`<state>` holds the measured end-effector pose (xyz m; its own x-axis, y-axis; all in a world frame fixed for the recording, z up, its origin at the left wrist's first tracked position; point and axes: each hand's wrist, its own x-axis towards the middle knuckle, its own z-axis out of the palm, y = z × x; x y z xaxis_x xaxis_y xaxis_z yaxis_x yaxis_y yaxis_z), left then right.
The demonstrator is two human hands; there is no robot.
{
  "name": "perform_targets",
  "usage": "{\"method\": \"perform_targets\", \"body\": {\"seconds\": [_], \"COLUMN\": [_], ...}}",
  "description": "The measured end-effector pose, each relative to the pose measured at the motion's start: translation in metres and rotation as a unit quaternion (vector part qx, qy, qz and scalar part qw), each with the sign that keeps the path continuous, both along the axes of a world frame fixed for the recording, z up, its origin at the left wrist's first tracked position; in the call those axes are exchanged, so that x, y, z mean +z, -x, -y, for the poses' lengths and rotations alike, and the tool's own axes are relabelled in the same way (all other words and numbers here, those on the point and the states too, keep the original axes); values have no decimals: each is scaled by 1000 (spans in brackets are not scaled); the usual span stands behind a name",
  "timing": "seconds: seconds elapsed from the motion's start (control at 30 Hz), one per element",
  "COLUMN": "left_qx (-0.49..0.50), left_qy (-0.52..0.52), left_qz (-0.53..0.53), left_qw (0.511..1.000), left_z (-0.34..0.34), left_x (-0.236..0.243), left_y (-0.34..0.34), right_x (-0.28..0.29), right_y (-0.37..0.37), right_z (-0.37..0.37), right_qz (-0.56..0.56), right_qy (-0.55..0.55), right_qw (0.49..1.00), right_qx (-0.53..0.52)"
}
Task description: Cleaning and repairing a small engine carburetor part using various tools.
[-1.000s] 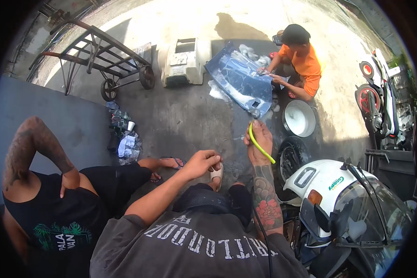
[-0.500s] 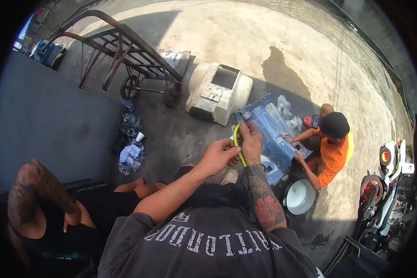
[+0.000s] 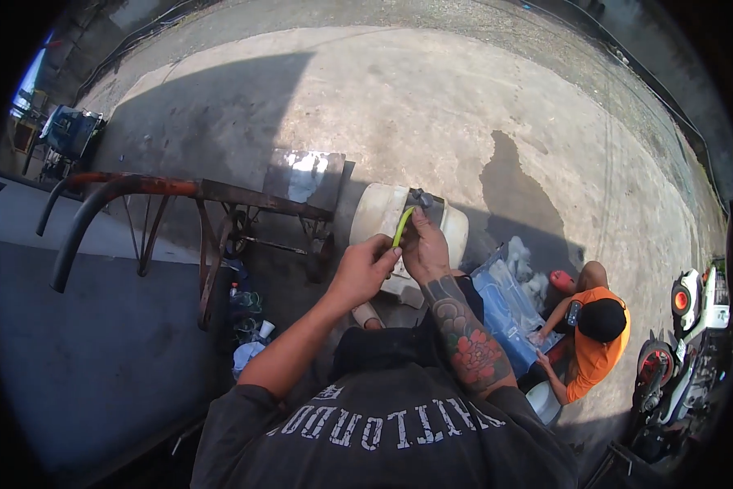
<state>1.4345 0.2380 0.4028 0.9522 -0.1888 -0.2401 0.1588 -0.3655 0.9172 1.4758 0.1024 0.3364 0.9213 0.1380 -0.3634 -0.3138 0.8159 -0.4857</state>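
Both my hands hold a short, curved, bright yellow-green tube-like piece (image 3: pixel 403 225) in front of my chest. My left hand (image 3: pixel 363 267) pinches its lower end between thumb and fingers. The fingers of my right hand (image 3: pixel 426 248) are closed at its upper end, with the thumb pointing up. Just beyond my hands, partly covered by them, a worn white moulded housing (image 3: pixel 376 210) with a rectangular opening sits on the ground. A small dark object (image 3: pixel 421 197) shows at that opening; I cannot make out what it is.
A rusty hand truck (image 3: pixel 220 192) lies to the left, its handles toward me. Plastic litter (image 3: pixel 248 354) lies below it. At right a person in orange (image 3: pixel 601 338) crouches, hands on a blue panel (image 3: pixel 501 293) beside white fluff (image 3: pixel 529 273). A basin (image 3: pixel 543 399) and motorbikes (image 3: pixel 668 350) stand farther right.
My view has shifted, and my hands with the yellow-green piece now appear in front of the white housing. The person in black at lower left is out of view.
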Motion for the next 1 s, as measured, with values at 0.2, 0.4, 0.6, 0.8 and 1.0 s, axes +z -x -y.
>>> {"method": "perform_targets", "body": {"seconds": [0.2, 0.4, 0.6, 0.8, 1.0], "left_qx": [8, 50, -6, -78, -273], "left_qy": [89, 124, 101, 61, 145], "left_qz": [-32, 14, -40, -39, -5], "left_qw": [996, 991, 994, 994, 951], "left_z": [-8, 42, 127, 259, 449], "left_x": [-16, -41, -103, -68, -36], "left_y": [-139, -319, -577, -743, -875], "right_x": [4, -45, -104, -50, -12], "right_y": [-159, -340, -555, -669, -710], "right_z": [8, 58, 178, 315, 449], "right_qz": [43, 131, 154, 96, 78], "right_qy": [32, 20, 123, 112, 78], "right_qw": [999, 991, 980, 989, 987], "right_qx": [-10, 22, 31, -19, -113]}}
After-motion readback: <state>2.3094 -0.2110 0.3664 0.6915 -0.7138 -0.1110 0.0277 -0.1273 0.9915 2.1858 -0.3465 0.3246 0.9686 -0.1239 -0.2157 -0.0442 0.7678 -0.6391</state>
